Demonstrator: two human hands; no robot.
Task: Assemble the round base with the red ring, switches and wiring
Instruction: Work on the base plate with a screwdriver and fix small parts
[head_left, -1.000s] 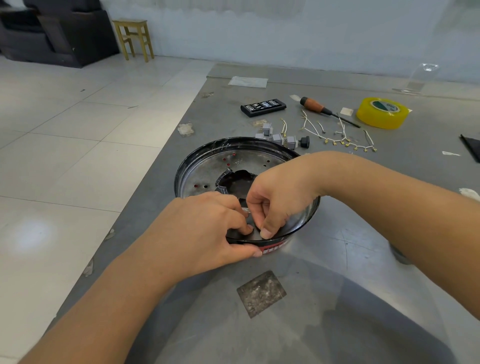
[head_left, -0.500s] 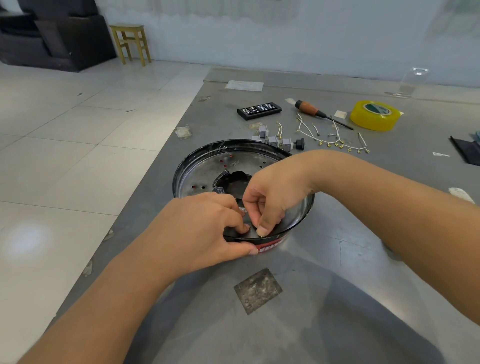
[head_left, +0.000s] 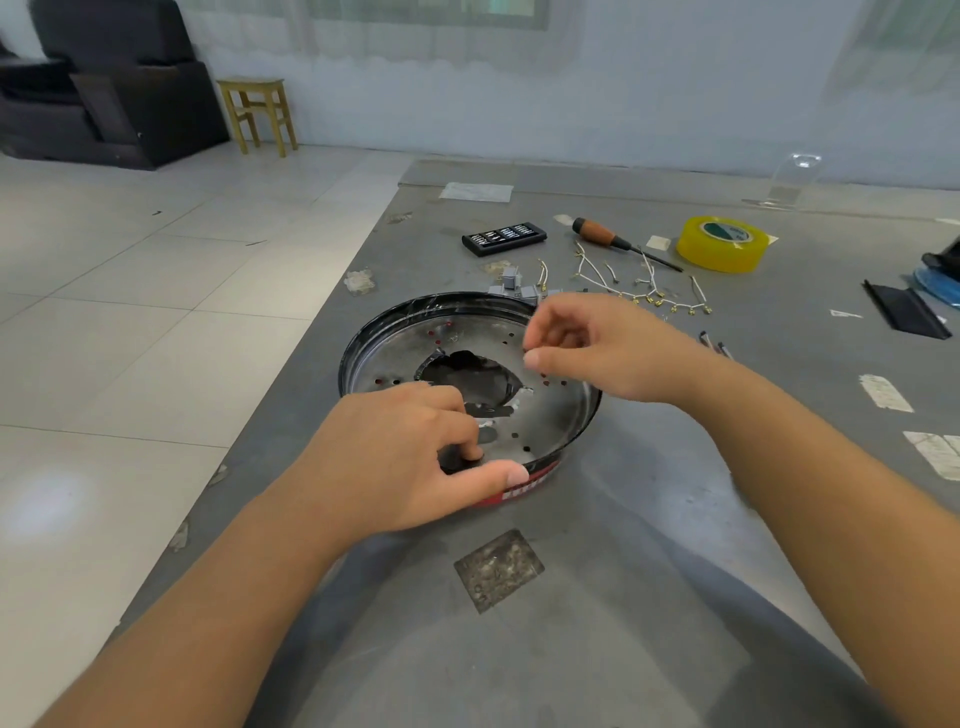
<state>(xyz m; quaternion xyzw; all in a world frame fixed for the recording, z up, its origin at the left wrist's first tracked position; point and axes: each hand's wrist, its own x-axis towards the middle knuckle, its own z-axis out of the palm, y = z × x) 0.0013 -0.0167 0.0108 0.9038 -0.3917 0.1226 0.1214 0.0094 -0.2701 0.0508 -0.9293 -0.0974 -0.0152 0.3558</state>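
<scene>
The round base (head_left: 553, 415), a shallow metal pan with a black rim and a jagged hole in its middle, lies on the grey table. A red ring (head_left: 530, 486) shows around its near outer wall. My left hand (head_left: 395, 457) grips the near rim, thumb outside on the red ring and fingers inside on a small black part (head_left: 453, 461). My right hand (head_left: 597, 348) hovers above the far right of the pan, fingers loosely curled with nothing visible between them. Grey switches (head_left: 511, 283) and short white wires (head_left: 649, 291) lie just behind the pan.
Further back lie a black bit case (head_left: 504, 239), a wooden-handled screwdriver (head_left: 602, 236) and a yellow tape roll (head_left: 722, 243). Black flat pieces (head_left: 904, 312) sit at the right edge. The table's left edge runs diagonally close to the pan, with tiled floor beyond.
My right hand has lifted away from the near rim, where it was pinching beside the left fingers, and moved up and right over the pan. My left hand stays on the rim.
</scene>
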